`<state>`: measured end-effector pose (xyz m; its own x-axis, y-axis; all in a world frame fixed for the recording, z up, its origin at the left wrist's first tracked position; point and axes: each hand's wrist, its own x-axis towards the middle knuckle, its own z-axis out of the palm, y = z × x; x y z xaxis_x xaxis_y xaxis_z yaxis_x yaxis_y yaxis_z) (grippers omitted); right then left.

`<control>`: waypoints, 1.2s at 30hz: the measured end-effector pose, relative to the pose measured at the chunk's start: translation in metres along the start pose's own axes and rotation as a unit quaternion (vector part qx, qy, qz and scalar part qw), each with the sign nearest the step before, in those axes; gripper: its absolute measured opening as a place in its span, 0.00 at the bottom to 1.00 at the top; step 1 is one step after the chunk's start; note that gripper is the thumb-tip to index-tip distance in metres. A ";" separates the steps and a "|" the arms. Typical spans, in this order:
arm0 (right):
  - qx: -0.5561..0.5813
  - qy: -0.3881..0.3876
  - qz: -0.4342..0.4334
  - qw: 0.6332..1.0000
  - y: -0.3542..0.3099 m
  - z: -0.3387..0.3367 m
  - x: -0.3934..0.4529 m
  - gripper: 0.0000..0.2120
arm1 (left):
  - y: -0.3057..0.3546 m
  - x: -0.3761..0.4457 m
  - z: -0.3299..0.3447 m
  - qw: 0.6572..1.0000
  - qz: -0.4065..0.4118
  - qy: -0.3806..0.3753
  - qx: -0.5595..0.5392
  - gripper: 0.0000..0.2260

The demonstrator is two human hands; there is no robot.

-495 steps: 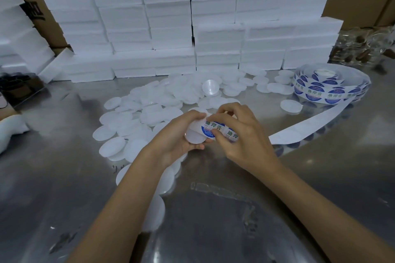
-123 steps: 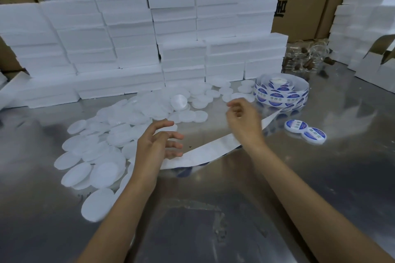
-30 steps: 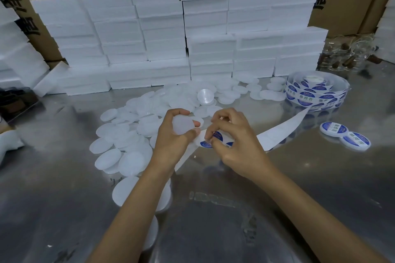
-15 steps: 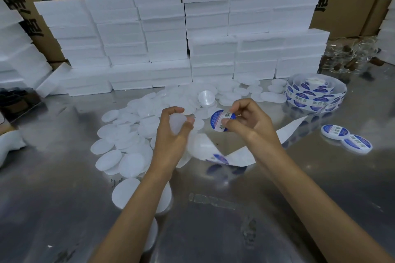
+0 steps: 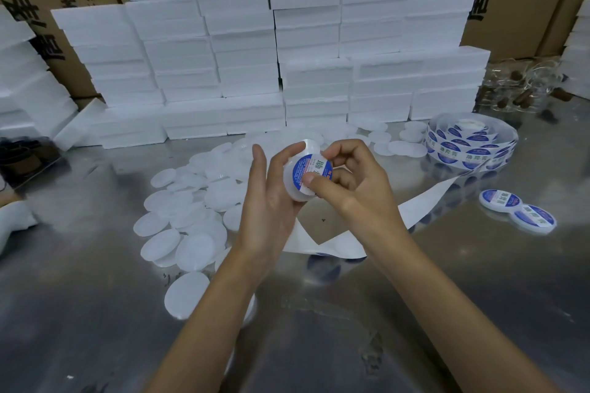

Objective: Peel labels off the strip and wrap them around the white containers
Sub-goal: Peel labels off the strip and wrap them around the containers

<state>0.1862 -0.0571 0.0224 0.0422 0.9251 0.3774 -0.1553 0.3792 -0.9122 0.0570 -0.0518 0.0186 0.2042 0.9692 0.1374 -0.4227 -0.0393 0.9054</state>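
Both hands meet above the middle of the shiny metal tabletop (image 5: 95, 313): the left hand (image 5: 271, 201) cups a small round white plastic container (image 5: 295, 190), while the right hand (image 5: 354, 188) presses a round blue-and-white label (image 5: 311, 166) onto it with the thumb. A coiled label strip (image 5: 469, 145) lies toward the far right edge, with two labelled white containers (image 5: 517, 209) nearer.

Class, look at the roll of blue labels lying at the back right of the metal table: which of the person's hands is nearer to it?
Right. The right hand is nearer the label roll, up and to its right. The left hand grips the white container farther left.
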 end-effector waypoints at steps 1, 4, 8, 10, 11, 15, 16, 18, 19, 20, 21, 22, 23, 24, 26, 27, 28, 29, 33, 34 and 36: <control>-0.007 0.002 -0.002 1.000 0.001 0.000 0.000 0.15 | -0.001 0.000 0.002 1.000 0.001 -0.003 -0.007 0.36; -0.023 0.007 -0.006 1.000 0.003 0.001 0.000 0.15 | -0.005 0.001 0.003 1.000 0.007 -0.007 -0.014 0.34; -0.042 0.013 -0.007 0.999 0.005 0.001 -0.001 0.16 | -0.007 0.000 0.004 1.000 0.018 -0.025 -0.004 0.34; -0.052 0.014 -0.007 0.999 0.006 0.001 -0.002 0.16 | -0.007 0.000 0.005 0.999 0.020 -0.030 0.002 0.34; -0.058 0.016 -0.006 0.998 0.007 0.001 -0.002 0.16 | -0.008 0.000 0.006 0.999 0.022 -0.032 0.006 0.34; -0.098 0.025 -0.006 0.995 0.010 0.001 -0.002 0.16 | -0.008 0.000 0.008 0.998 0.035 -0.030 0.041 0.33; -0.110 0.029 -0.009 0.993 0.011 0.001 -0.002 0.16 | -0.008 0.000 0.008 0.998 0.038 -0.029 0.046 0.33; -0.135 0.041 -0.014 0.990 0.011 0.000 -0.002 0.15 | -0.008 0.000 0.009 0.997 0.043 -0.024 0.059 0.32; -0.145 0.049 -0.015 0.988 0.012 0.001 -0.002 0.15 | -0.008 0.000 0.009 0.997 0.044 -0.021 0.066 0.32; -0.154 0.057 -0.016 0.986 0.013 0.001 -0.002 0.15 | -0.008 0.000 0.010 0.996 0.045 -0.018 0.074 0.32; -0.165 0.064 -0.017 0.984 0.014 0.001 -0.002 0.15 | -0.008 -0.001 0.011 0.995 0.046 -0.017 0.082 0.32; -0.181 0.070 -0.018 0.981 0.014 0.000 -0.002 0.16 | -0.008 -0.002 0.011 0.995 0.049 -0.016 0.087 0.31; -0.201 0.075 -0.015 0.976 0.015 -0.001 -0.002 0.17 | -0.008 -0.002 0.012 0.995 0.052 -0.013 0.085 0.29; -0.225 0.081 -0.013 0.971 0.015 -0.002 -0.002 0.20 | -0.007 -0.003 0.011 0.996 0.054 -0.009 0.074 0.28; -0.267 0.094 -0.007 0.959 0.016 -0.006 -0.001 0.24 | -0.004 -0.003 0.010 0.998 0.047 0.001 0.029 0.26; -0.281 0.100 -0.003 0.954 0.017 -0.007 -0.001 0.26 | -0.003 -0.003 0.010 0.999 0.041 0.001 0.005 0.27; -0.297 0.102 0.002 0.949 0.018 -0.007 -0.002 0.27 | -0.002 -0.003 0.009 0.999 0.036 -0.003 -0.016 0.27; -0.319 0.099 0.006 0.942 0.019 -0.007 -0.004 0.28 | -0.002 -0.004 0.010 0.999 0.031 -0.012 -0.035 0.28; -0.389 0.065 -0.031 0.919 0.024 -0.002 -0.009 0.26 | -0.005 -0.006 0.011 0.993 -0.004 -0.056 -0.107 0.27; -0.385 0.065 -0.039 0.920 0.024 -0.002 -0.008 0.24 | -0.005 -0.007 0.010 0.991 -0.010 -0.063 -0.116 0.27; -0.373 0.081 -0.053 0.923 0.026 -0.004 -0.005 0.24 | -0.004 -0.007 0.012 0.991 -0.014 -0.065 -0.118 0.26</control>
<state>0.1856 -0.0521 -0.0035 0.1750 0.8497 0.4974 0.5775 0.3206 -0.7508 0.0675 -0.0614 0.0188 0.3240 0.9290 0.1787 -0.6067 0.0591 0.7927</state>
